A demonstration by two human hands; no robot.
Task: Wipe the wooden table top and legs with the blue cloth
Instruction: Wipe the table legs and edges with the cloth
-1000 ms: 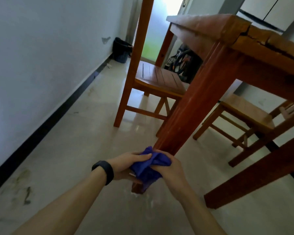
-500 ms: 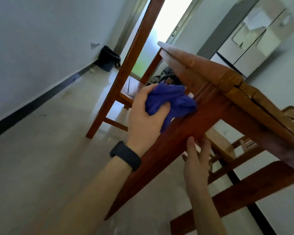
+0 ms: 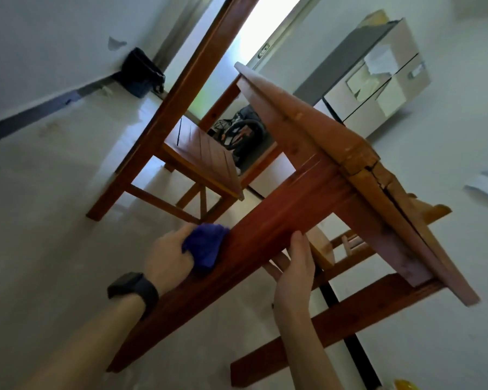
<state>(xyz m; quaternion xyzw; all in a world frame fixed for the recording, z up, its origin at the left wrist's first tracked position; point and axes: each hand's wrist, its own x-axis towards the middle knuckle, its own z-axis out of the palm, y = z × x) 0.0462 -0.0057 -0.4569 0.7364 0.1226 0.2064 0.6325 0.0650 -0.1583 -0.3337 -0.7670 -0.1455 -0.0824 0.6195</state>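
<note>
The view is tilted and looks from low down at the wooden table [image 3: 358,164], whose near leg [image 3: 265,235] runs diagonally from its corner to the floor. My left hand [image 3: 169,257], with a black band on the wrist, holds the bunched blue cloth [image 3: 206,246] against the left face of that leg, about halfway along it. On the leg's right edge my right hand [image 3: 293,266] rests with the fingers straight and pointing up. A second table leg [image 3: 335,327] shows lower right.
A wooden chair [image 3: 203,161] stands just behind the leg, and another chair [image 3: 347,249] is tucked under the table. A black bin [image 3: 141,73] sits by the wall at the far left. White cabinets [image 3: 378,77] stand beyond. The floor is pale tile.
My left hand has slid the blue cloth down the leg from near the table corner to its middle. The right hand stays on the leg's right edge.
</note>
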